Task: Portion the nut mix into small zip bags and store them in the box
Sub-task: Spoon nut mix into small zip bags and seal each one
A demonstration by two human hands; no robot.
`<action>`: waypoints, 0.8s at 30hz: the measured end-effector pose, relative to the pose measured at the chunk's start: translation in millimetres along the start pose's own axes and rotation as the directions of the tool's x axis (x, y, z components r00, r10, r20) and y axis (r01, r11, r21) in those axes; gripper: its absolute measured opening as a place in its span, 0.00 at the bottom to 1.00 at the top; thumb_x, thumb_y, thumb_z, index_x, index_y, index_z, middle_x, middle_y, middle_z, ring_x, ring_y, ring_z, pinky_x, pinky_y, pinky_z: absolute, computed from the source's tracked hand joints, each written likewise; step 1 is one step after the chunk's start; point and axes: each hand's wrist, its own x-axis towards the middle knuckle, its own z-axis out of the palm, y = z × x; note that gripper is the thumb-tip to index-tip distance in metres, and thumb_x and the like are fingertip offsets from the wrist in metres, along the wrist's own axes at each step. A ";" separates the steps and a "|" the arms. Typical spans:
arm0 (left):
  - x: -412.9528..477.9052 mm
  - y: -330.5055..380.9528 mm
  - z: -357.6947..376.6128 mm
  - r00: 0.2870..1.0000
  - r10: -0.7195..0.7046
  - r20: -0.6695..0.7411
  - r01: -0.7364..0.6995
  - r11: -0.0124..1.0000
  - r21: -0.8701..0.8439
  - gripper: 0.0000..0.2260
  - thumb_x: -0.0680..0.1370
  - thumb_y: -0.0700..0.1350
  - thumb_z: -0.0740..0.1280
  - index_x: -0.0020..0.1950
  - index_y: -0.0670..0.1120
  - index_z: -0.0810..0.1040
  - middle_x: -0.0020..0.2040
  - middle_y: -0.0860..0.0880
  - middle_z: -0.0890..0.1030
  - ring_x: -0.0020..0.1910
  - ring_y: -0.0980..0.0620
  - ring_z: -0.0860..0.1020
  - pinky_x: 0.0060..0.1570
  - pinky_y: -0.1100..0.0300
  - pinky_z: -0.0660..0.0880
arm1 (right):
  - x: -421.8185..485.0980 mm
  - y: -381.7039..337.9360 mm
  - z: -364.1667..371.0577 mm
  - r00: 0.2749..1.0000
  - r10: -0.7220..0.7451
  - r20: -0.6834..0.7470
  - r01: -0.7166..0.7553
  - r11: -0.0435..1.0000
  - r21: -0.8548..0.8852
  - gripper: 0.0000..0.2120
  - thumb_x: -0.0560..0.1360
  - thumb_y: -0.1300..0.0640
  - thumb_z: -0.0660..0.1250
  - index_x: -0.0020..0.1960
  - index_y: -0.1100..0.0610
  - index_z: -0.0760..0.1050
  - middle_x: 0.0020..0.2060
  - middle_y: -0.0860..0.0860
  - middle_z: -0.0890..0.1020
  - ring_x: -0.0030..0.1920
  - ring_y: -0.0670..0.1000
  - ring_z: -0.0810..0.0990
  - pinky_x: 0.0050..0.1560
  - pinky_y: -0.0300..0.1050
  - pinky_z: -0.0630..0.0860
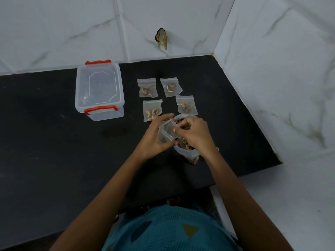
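Note:
My left hand (pixel 154 138) grips a small clear zip bag (pixel 166 132) with its mouth held apart and nothing visible inside. My right hand (pixel 194 134) pinches that bag's rim with thumb and fingertips. Both hands hover over a large open plastic bag of nut mix (pixel 188 151) lying on the black counter. Several filled small zip bags lie beyond the hands, among them one at the far left (pixel 147 87), one at the far right (pixel 171 87) and one nearer on the right (pixel 186 104). The clear storage box (pixel 99 91) with red latches stands closed at the left.
The black counter (pixel 54 142) ends at a white marble-tiled wall (pixel 163 19) behind and another on the right (pixel 281 78). A dark hole with debris (pixel 161 38) marks the back wall. The counter's front edge runs close to my body.

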 end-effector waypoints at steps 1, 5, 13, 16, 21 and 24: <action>0.5 -1.4 1.0 1.000 0.006 -0.005 -0.006 1.000 0.004 0.31 0.66 0.53 0.71 0.66 0.57 0.63 0.63 0.53 0.70 0.63 0.62 0.69 0.61 0.72 0.65 | 0.0 0.0 -0.4 1.000 -0.007 -0.001 0.007 1.000 0.006 0.02 0.73 0.61 0.69 0.43 0.57 0.77 0.35 0.48 0.79 0.29 0.38 0.77 0.27 0.27 0.73; 3.8 -3.4 3.7 0.996 0.061 -0.058 -0.060 0.998 0.022 0.29 0.66 0.51 0.71 0.64 0.56 0.65 0.60 0.58 0.69 0.60 0.65 0.69 0.60 0.73 0.65 | -1.5 0.3 -3.0 0.998 -0.055 0.012 0.055 0.998 0.008 0.03 0.72 0.63 0.70 0.42 0.59 0.76 0.34 0.47 0.78 0.29 0.37 0.77 0.29 0.25 0.71; 3.0 -10.9 2.5 0.998 0.004 -0.062 -0.008 0.998 -0.058 0.19 0.68 0.49 0.70 0.57 0.59 0.72 0.60 0.52 0.73 0.65 0.54 0.69 0.63 0.60 0.69 | -1.5 20.7 -19.8 1.000 0.013 0.025 -0.016 0.993 0.120 0.02 0.72 0.56 0.70 0.44 0.53 0.79 0.43 0.49 0.82 0.45 0.46 0.81 0.47 0.39 0.78; -0.9 -15.1 2.8 0.991 -0.122 -0.050 0.117 0.988 -0.098 0.20 0.70 0.42 0.73 0.59 0.54 0.72 0.60 0.53 0.74 0.65 0.60 0.69 0.61 0.60 0.72 | -0.1 35.9 -33.2 0.996 0.039 -0.077 -0.039 0.999 0.003 0.04 0.72 0.59 0.70 0.47 0.55 0.79 0.42 0.46 0.80 0.43 0.41 0.78 0.41 0.31 0.73; -6.3 -22.8 12.3 0.978 -0.209 -0.006 0.207 0.974 -0.096 0.28 0.71 0.38 0.71 0.65 0.56 0.65 0.57 0.62 0.70 0.57 0.67 0.71 0.51 0.72 0.74 | -2.5 67.1 -50.3 0.978 0.058 -0.201 -0.099 0.974 -0.202 0.06 0.71 0.61 0.70 0.48 0.57 0.77 0.41 0.49 0.78 0.37 0.39 0.74 0.35 0.28 0.68; -9.2 -30.3 18.2 0.976 -0.217 -0.011 0.216 0.975 -0.052 0.25 0.71 0.39 0.72 0.63 0.56 0.67 0.58 0.58 0.71 0.60 0.60 0.71 0.55 0.64 0.75 | -3.7 79.8 -51.1 0.977 0.099 -0.189 -0.152 0.946 -0.287 0.10 0.70 0.59 0.72 0.51 0.58 0.76 0.46 0.50 0.76 0.41 0.42 0.74 0.39 0.30 0.68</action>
